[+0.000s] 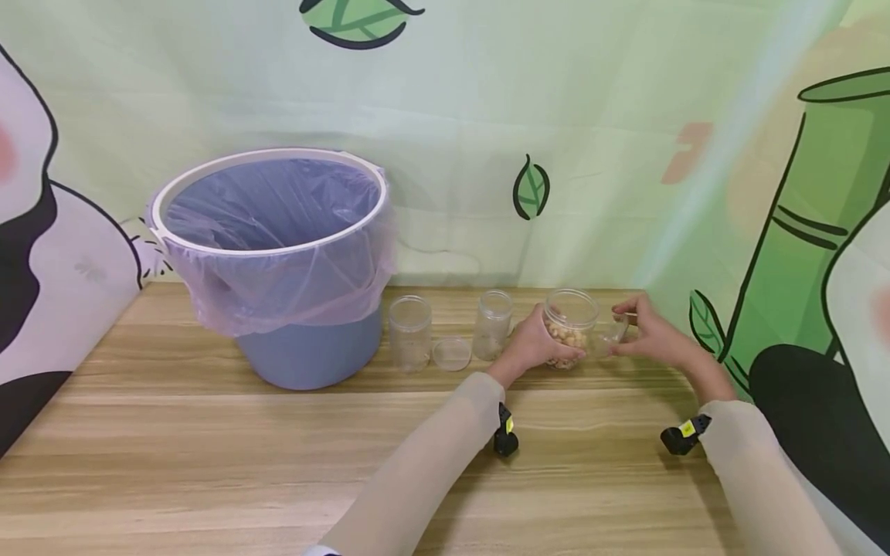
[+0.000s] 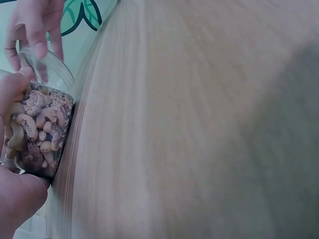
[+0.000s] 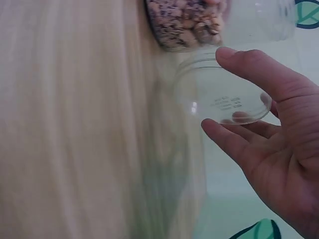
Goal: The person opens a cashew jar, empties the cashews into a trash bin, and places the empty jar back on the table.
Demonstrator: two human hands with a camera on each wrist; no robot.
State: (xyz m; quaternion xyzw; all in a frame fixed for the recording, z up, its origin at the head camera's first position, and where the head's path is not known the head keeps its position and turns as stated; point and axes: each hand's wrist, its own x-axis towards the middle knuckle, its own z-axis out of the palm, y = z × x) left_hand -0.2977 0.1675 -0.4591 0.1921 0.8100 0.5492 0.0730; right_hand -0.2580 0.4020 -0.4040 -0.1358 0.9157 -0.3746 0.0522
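Observation:
A clear jar [image 1: 572, 316] partly filled with cashew nuts [image 2: 37, 122] stands upright and uncovered near the back of the table. My left hand [image 1: 534, 344] grips the jar from its left side, thumb across the front. To the right of the jar, my right hand [image 1: 652, 333] pinches a round clear lid [image 3: 224, 94] by its rim, tilted on edge beside the jar. In the right wrist view, the thumb and fingers lie around the lid's edge, and small print shows on it.
Left of the jar stand two clear jars [image 1: 410, 336] [image 1: 494, 324], with a clear lid [image 1: 452, 354] lying flat between them. A large blue bin [image 1: 309, 351] with a translucent liner stands further left. Behind the wooden table [image 1: 243, 463] hangs a printed green cloth [image 1: 452, 139].

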